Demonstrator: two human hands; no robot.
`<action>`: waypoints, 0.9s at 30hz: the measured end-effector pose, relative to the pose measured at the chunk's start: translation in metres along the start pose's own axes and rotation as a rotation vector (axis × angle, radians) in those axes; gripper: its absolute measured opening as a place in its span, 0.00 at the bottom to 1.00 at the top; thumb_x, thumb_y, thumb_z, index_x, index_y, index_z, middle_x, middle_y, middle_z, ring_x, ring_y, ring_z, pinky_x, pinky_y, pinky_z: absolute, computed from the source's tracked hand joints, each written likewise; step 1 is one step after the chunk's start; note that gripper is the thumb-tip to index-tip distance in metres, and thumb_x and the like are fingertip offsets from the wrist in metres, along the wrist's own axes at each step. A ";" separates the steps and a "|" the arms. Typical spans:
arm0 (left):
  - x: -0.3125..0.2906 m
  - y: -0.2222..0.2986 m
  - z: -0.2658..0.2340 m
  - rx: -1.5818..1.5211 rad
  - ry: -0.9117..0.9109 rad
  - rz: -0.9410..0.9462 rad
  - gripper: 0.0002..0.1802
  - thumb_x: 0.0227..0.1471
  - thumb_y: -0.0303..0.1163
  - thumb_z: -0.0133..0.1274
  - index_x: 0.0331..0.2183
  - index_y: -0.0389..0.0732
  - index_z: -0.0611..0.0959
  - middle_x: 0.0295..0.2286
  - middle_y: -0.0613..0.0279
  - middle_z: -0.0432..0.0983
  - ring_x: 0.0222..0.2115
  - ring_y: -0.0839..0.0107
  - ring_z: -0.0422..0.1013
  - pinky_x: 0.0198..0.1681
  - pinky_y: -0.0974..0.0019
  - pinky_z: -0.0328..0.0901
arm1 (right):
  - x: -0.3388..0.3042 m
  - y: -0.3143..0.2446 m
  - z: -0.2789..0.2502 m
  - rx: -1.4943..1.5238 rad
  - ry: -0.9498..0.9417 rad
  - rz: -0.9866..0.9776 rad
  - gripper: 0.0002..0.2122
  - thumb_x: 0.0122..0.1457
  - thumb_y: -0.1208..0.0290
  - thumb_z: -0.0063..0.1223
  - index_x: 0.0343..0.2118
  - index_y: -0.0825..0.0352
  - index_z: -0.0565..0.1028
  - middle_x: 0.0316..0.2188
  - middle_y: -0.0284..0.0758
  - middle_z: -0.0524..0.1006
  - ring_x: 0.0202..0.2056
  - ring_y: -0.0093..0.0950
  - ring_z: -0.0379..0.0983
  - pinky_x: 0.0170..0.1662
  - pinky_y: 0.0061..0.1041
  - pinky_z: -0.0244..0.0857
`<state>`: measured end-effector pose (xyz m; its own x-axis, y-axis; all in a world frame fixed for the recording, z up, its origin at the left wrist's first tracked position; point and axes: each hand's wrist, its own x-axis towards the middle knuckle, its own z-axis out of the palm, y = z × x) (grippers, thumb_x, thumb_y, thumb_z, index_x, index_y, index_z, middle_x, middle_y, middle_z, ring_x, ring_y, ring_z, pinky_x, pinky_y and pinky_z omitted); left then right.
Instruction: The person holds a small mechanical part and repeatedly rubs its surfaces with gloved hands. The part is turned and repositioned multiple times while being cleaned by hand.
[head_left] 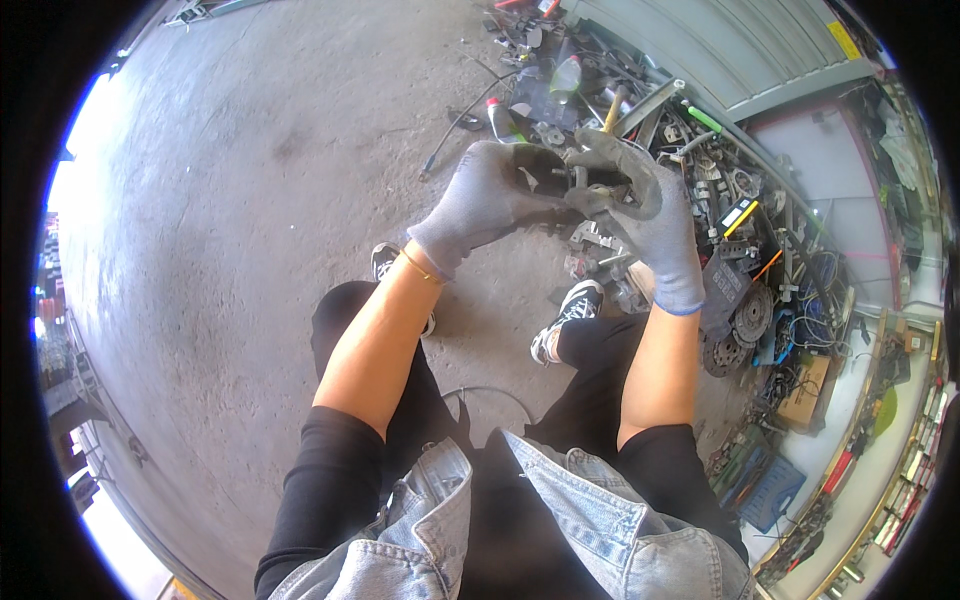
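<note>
My left hand (488, 195), in a grey work glove with a dark coated palm, curls its fingers around one side of a dark metal part (578, 182). My right hand (652, 215), gloved the same way, grips the other side from the right. Both hands meet in front of me, above the floor. Fingers and gloves cover much of the part, so its exact kind is not clear. Behind the hands lies a heap of scrap car parts (725, 190), and a wooden handle (614, 108) shows just beyond my right hand.
Plastic bottles (565, 78) lie in the heap, with round clutch-like discs (752, 315) at its right. A cardboard box (805, 392) and a blue tool case (770, 490) stand near loaded shelves (915, 460). Concrete floor (250, 200) spreads left. A thin black cable (490, 388) lies between my legs.
</note>
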<state>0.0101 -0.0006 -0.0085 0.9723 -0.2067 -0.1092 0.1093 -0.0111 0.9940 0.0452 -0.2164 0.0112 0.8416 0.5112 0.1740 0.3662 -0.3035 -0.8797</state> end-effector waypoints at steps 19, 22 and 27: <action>-0.001 -0.012 0.006 -0.092 0.079 0.059 0.24 0.41 0.40 0.76 0.36 0.33 0.87 0.27 0.63 0.84 0.27 0.80 0.76 0.33 0.72 0.72 | 0.005 0.022 0.008 0.123 0.316 0.080 0.18 0.59 0.87 0.45 0.52 0.73 0.79 0.41 0.36 0.82 0.42 0.21 0.77 0.48 0.20 0.71; 0.003 -0.012 -0.002 0.012 0.187 0.003 0.25 0.41 0.42 0.76 0.36 0.33 0.88 0.26 0.65 0.82 0.26 0.81 0.75 0.31 0.73 0.71 | 0.002 0.010 0.016 0.010 0.362 0.011 0.14 0.61 0.84 0.51 0.49 0.73 0.80 0.43 0.38 0.83 0.44 0.26 0.79 0.51 0.24 0.71; 0.002 -0.009 -0.007 0.040 0.205 0.005 0.27 0.41 0.44 0.76 0.37 0.34 0.87 0.27 0.66 0.82 0.26 0.82 0.74 0.30 0.74 0.70 | 0.002 -0.013 0.004 -0.292 0.207 -0.154 0.18 0.56 0.85 0.58 0.51 0.72 0.79 0.45 0.36 0.82 0.48 0.23 0.75 0.54 0.23 0.68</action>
<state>0.0122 0.0060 -0.0173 0.9949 -0.0034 -0.1003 0.1000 -0.0499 0.9937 0.0406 -0.2086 0.0213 0.8195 0.4044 0.4062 0.5669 -0.4675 -0.6783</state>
